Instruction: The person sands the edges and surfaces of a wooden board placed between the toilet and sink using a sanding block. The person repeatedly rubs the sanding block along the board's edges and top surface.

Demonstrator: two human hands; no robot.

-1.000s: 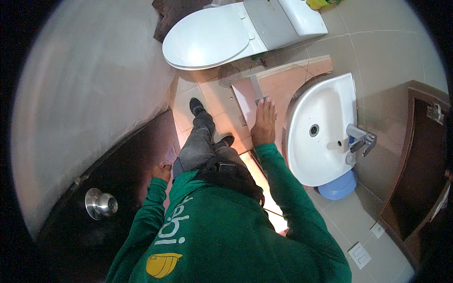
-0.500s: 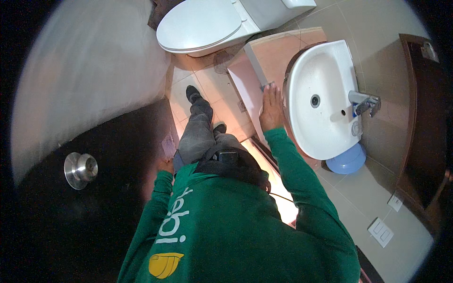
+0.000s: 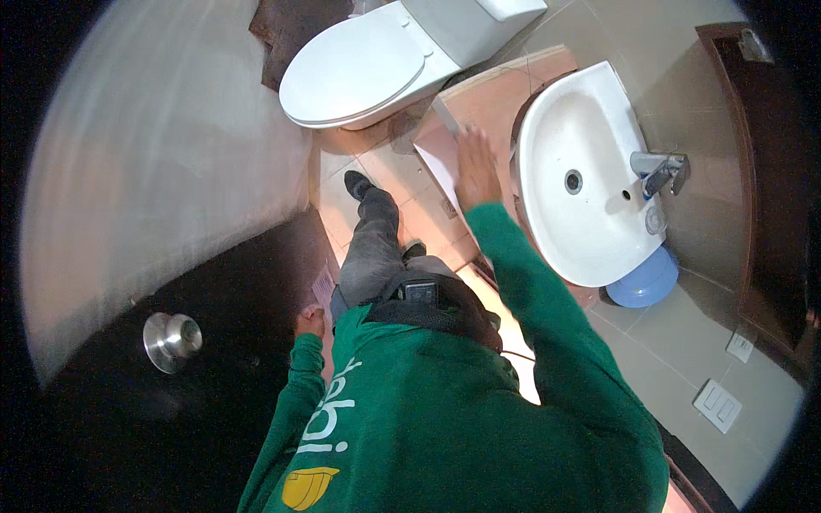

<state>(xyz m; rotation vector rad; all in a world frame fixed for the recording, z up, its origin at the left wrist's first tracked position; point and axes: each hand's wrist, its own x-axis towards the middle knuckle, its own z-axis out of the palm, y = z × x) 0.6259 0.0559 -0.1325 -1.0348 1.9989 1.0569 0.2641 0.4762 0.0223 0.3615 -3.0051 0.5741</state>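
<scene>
My right hand (image 3: 477, 167) lies over the front edge of the pinkish washbasin counter (image 3: 492, 101), fingers stretched out and slightly blurred. I see nothing in it, though its palm side is hidden. Close to its right stands the white washbasin (image 3: 560, 128) with a chrome tap (image 3: 660, 167). Down by my left hip, my left hand (image 3: 310, 321) is closed. A thin, pale pink striped sheet (image 3: 324, 286) sticks out beside its fingers; whether it is cloth or paper, I cannot tell.
A white toilet (image 3: 355, 64) with its lid down stands ahead. On the left is a dark door (image 3: 231, 299) with a round metal knob (image 3: 174, 342). A blue rounded container (image 3: 646, 278) sits below the basin, and a wall switch (image 3: 717, 405) is at the right.
My right hand has slid forward and a little left along the counter edge. My left hand shows more clearly beside my hip. The whole view has shifted slightly.
</scene>
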